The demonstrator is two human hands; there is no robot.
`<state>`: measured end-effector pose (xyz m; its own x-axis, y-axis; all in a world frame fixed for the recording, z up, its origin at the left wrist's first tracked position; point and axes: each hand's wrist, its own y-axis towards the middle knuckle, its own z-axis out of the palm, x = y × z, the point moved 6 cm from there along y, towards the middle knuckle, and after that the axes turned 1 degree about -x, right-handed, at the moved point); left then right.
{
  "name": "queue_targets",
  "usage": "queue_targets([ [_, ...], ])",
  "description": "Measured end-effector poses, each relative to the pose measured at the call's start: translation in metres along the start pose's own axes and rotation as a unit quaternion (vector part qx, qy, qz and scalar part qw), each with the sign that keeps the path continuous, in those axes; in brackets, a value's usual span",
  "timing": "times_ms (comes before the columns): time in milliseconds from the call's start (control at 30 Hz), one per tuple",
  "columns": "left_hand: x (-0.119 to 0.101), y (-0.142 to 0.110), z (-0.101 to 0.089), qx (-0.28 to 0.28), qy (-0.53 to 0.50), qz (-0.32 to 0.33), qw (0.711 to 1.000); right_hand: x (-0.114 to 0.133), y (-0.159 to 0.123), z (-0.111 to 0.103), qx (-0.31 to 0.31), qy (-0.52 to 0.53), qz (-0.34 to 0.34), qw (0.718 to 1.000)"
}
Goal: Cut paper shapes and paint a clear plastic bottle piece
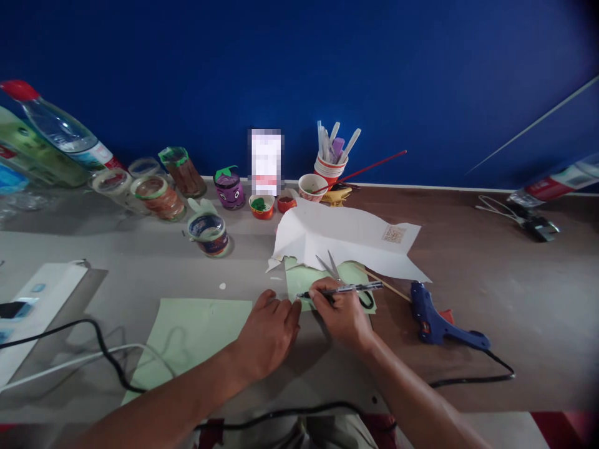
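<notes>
My right hand [342, 317] is closed round a black-and-silver pen [358, 288], whose tip points left. At the tip, over the edge of a light green sheet [297, 277], shows a tiny white bit. My left hand [270, 327] is curled, its fingertips right by the pen tip; what they pinch, if anything, is hidden. Scissors [333, 265] lie partly under my right hand, blades pointing away and a black handle loop to its right. A torn white paper [346, 234] overlaps the green sheet's far side. Left of my left hand lies a larger green sheet [187, 330].
A blue glue gun [430, 318] with a black cable lies at right. Behind stand jars [161, 198], a purple-faced jar [229, 189], a decorated tub [210, 237], small paint cups [262, 207], a paper cup [311, 184] and a blurred phone [266, 156]. Cables cross the left and front.
</notes>
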<state>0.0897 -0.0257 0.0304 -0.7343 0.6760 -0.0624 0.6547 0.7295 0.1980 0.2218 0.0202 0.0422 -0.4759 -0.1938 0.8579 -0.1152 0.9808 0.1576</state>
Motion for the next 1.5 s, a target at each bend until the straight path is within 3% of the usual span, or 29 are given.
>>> queue_targets([
  [233, 0.003, -0.001, -0.004, -0.013, -0.029, 0.010, 0.999, -0.016, 0.002, -0.024, -0.110, 0.115, 0.104, 0.982],
  [533, 0.020, -0.001, -0.031, -0.148, -0.171, 0.000, 0.974, -0.019, 0.000, -0.024, -0.118, 0.157, 0.112, 0.974],
  [800, 0.024, 0.002, -0.023, -0.121, -0.164, 0.007, 0.979, -0.021, -0.001, -0.021, -0.111, 0.153, 0.118, 0.975],
  [1000, 0.054, -0.004, -0.037, -0.218, -0.228, -0.105, 0.943, -0.016, 0.000, -0.024, -0.115, 0.141, 0.107, 0.977],
  [1067, 0.062, -0.005, -0.038, -0.226, -0.232, -0.128, 0.937, -0.015, 0.000, -0.025, -0.115, 0.137, 0.107, 0.978],
  [1200, 0.066, -0.002, -0.038, -0.221, -0.229, -0.105, 0.942, -0.014, -0.001, -0.024, -0.114, 0.147, 0.113, 0.976],
  [1500, 0.057, 0.003, -0.017, -0.115, -0.194, -0.097, 0.969, -0.012, 0.000, -0.023, -0.106, 0.163, 0.115, 0.974],
])
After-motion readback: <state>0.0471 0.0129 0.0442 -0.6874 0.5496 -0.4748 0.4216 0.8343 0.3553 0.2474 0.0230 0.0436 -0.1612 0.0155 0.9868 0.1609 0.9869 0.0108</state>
